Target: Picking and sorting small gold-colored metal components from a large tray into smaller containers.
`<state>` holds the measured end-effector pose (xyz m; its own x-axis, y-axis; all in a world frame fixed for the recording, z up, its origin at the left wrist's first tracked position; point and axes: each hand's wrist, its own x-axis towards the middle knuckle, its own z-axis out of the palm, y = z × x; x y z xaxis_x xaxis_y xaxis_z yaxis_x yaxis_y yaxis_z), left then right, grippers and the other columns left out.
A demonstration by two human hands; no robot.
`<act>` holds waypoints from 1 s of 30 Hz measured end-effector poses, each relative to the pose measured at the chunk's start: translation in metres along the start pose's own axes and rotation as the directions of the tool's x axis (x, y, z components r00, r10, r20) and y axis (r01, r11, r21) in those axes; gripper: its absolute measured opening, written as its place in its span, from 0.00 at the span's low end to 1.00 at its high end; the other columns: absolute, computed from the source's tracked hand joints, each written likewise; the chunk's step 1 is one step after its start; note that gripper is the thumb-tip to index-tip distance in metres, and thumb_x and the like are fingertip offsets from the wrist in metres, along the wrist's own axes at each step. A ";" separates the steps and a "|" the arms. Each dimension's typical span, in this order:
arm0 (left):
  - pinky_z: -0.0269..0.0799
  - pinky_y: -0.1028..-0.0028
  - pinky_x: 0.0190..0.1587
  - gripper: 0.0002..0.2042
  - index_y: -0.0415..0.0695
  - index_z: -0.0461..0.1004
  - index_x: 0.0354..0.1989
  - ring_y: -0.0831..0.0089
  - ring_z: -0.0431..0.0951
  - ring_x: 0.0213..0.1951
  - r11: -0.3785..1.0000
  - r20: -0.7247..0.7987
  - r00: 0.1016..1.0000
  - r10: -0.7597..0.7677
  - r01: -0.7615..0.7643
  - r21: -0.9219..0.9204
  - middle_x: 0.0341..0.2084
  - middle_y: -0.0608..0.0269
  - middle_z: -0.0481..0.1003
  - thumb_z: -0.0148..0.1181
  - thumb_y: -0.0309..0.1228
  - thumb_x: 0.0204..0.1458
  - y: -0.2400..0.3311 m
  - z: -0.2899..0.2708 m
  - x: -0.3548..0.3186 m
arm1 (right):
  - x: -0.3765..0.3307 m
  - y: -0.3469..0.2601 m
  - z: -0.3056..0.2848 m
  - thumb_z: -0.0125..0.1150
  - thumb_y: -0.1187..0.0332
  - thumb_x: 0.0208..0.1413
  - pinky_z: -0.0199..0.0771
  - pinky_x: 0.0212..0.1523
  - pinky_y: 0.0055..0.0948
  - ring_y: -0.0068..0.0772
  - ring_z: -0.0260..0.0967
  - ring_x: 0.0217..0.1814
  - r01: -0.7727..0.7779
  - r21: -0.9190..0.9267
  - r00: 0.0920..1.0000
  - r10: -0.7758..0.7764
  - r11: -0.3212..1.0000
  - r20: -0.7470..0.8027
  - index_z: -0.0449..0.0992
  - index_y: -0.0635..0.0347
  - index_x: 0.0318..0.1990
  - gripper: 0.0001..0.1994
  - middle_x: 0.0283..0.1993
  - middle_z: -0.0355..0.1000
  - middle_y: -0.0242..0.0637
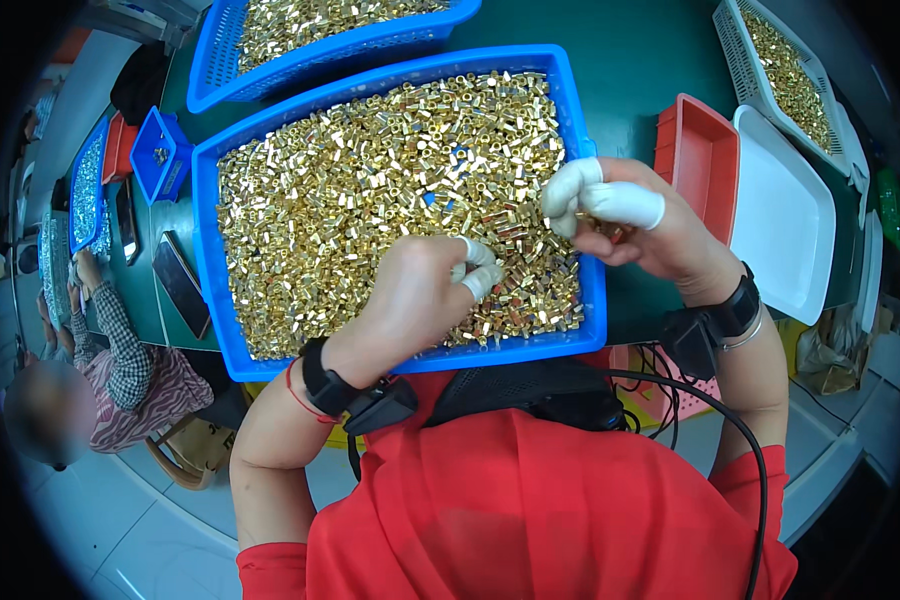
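Note:
A blue plastic tray (210, 270) in front of me is filled with small, gold-coloured, hollow metal pieces (340, 200). My left hand (420, 290) is over the pieces right of the tray's middle. Its white-cotted fingertips are pinched together, and what they hold, if anything, is hidden. Above the tray's right rim is my right hand (635, 215), its fingers curled, white cots on some of them. A few gold metal pieces show between its fingers and palm. Patches of blue tray bottom show through between the pieces.
Another blue basket (355, 50) of gold pieces stands behind the tray. Right of it are a red bin (697, 165), a white tray (785, 215) and a white basket (740, 60) of gold pieces. A small blue bin (160, 155) stands left; a co-worker (130, 370) sits beyond.

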<state>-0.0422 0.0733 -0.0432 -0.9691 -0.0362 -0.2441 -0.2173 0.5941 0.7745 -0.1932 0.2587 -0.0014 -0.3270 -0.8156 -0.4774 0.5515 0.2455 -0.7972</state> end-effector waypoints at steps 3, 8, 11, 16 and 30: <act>0.66 0.73 0.20 0.06 0.40 0.79 0.33 0.80 0.69 0.18 0.767 0.134 0.976 -0.174 0.220 -0.603 0.18 0.64 0.72 0.61 0.28 0.48 -0.009 -0.032 -0.003 | 0.006 0.014 0.003 0.62 0.68 0.51 0.65 0.22 0.28 0.21 0.66 0.23 0.041 -0.168 0.999 -0.043 0.985 -0.007 0.77 0.64 0.34 0.08 0.24 0.70 0.26; 0.65 0.80 0.22 0.08 0.38 0.77 0.33 0.84 0.70 0.22 0.335 0.242 0.963 -0.116 0.268 -0.903 0.21 0.73 0.73 0.62 0.29 0.48 -0.027 -0.049 -0.019 | 0.015 0.050 0.025 0.61 0.66 0.50 0.67 0.23 0.32 0.30 0.70 0.23 0.328 -0.635 0.940 -0.309 0.700 0.146 0.78 0.61 0.34 0.08 0.23 0.71 0.34; 0.65 0.79 0.22 0.08 0.39 0.78 0.33 0.84 0.70 0.22 0.633 0.168 0.963 -0.213 0.266 -0.726 0.19 0.71 0.73 0.63 0.28 0.47 -0.018 -0.033 -0.030 | 0.019 0.056 0.037 0.62 0.67 0.48 0.68 0.24 0.36 0.36 0.71 0.24 0.379 -0.791 0.917 -0.311 0.481 0.250 0.78 0.58 0.34 0.07 0.23 0.71 0.38; 0.66 0.74 0.21 0.07 0.40 0.80 0.32 0.76 0.72 0.18 0.949 0.116 0.965 -0.236 0.254 -0.186 0.15 0.64 0.71 0.65 0.27 0.43 -0.002 -0.021 -0.035 | 0.026 0.060 0.048 0.60 0.72 0.42 0.71 0.27 0.41 0.45 0.72 0.27 0.355 -0.922 0.915 -0.259 0.155 0.309 0.76 0.58 0.27 0.03 0.23 0.71 0.42; 0.61 0.72 0.17 0.09 0.41 0.80 0.32 0.73 0.64 0.13 0.968 -0.130 0.986 0.107 -0.074 0.238 0.10 0.62 0.65 0.68 0.27 0.40 -0.008 0.005 -0.044 | 0.029 0.071 0.045 0.62 0.70 0.45 0.69 0.24 0.41 0.47 0.69 0.25 0.404 -0.900 0.881 -0.335 0.166 0.333 0.78 0.55 0.32 0.06 0.24 0.70 0.41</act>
<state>0.0030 0.0744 -0.0417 -0.9937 -0.0766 -0.0817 -0.1110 0.7696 0.6288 -0.1289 0.2289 -0.0550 -0.2171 -0.9757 -0.0303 -0.7306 0.1830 -0.6578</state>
